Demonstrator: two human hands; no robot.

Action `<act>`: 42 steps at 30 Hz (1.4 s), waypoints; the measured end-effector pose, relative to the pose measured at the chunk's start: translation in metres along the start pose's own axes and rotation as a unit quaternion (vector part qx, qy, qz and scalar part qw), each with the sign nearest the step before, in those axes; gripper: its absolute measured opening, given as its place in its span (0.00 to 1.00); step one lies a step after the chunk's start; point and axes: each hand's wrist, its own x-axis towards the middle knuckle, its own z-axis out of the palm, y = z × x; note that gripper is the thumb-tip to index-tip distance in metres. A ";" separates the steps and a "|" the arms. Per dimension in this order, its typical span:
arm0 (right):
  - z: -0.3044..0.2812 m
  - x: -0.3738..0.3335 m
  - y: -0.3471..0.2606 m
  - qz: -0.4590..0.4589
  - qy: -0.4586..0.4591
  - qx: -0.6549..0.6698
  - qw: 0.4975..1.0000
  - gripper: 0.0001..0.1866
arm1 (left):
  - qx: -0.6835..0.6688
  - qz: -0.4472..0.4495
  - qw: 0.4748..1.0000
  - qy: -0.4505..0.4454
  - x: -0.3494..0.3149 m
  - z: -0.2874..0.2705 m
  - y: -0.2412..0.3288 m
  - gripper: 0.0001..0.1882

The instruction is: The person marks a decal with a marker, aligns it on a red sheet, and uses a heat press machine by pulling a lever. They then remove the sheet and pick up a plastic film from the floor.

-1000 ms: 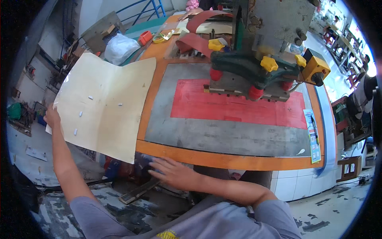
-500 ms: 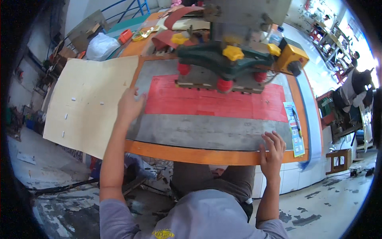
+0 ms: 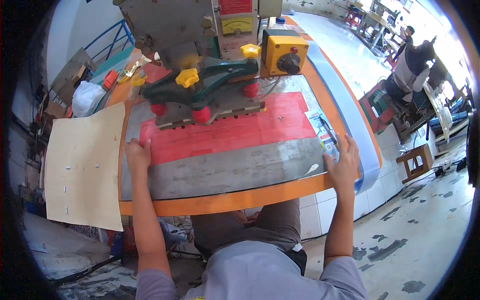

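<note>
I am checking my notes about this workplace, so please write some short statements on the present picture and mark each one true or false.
1. The right hand is beside the printed card. True.
2. The left hand holds the white bag. False: it is at the left end of the red sheet.
3. The cream sheet lies left of the left hand. True.
4. The star-shaped knobs are blue. False: they are yellow.

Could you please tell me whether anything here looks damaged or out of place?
Yes: the floor at right has ragged dark patches, as though worn, and a white mark interrupts the grey plate near the right hand.
</note>
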 end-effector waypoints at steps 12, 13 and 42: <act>0.027 0.030 0.029 0.018 -0.002 -0.018 1.000 0.21 | -0.149 0.016 0.988 -0.049 0.022 -0.001 -0.022 0.22; 0.027 0.030 0.027 0.007 0.009 -0.028 1.000 0.20 | -0.186 0.017 0.980 -0.076 0.023 -0.006 -0.020 0.22; 0.115 0.202 -0.039 -0.281 -0.204 0.146 0.926 0.27 | -0.496 -0.045 0.855 -0.144 0.031 -0.033 -0.012 0.16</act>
